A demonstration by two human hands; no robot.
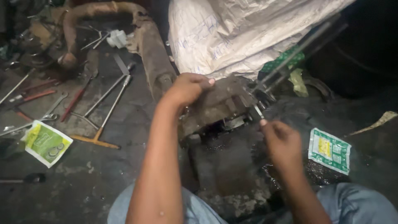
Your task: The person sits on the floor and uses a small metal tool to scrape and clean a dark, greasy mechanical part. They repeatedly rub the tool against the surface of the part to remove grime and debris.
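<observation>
Gripping the top of a grimy, dark grey metal housing block (215,103), my left hand (188,88) is curled over its upper edge, fingers wrapped down the far side and the thumbnail showing toward the right. The block sits on the oily black floor (103,178) just ahead of my knees, and its lower part is too dark and smeared to make out in detail.

Down and to the right of that grip, my right hand (282,141) pinches a thin bright metal pin (258,112) between fingertip and thumb; the pin points up and left, its far end meeting the right-hand face of the block. From that same face two long dark steel rods (298,52) run upward and to the right, well past my fingers.

Behind my left hand lies a large crumpled white woven sack (232,33), and beyond the rods a bit of green plastic netting (286,62) shows under it. A rusty curved metal casting (145,41) stretches away to the upper left of my left wrist. Farther left of that wrist, well apart, a scatter of long spanners and red-handled tools (99,99) lies on the floor, with a green-and-white sachet (45,143) near them. Just right of my right hand rests another green-and-white sachet (329,150), flat on the floor. My blue trouser legs (356,203) frame the bottom.
</observation>
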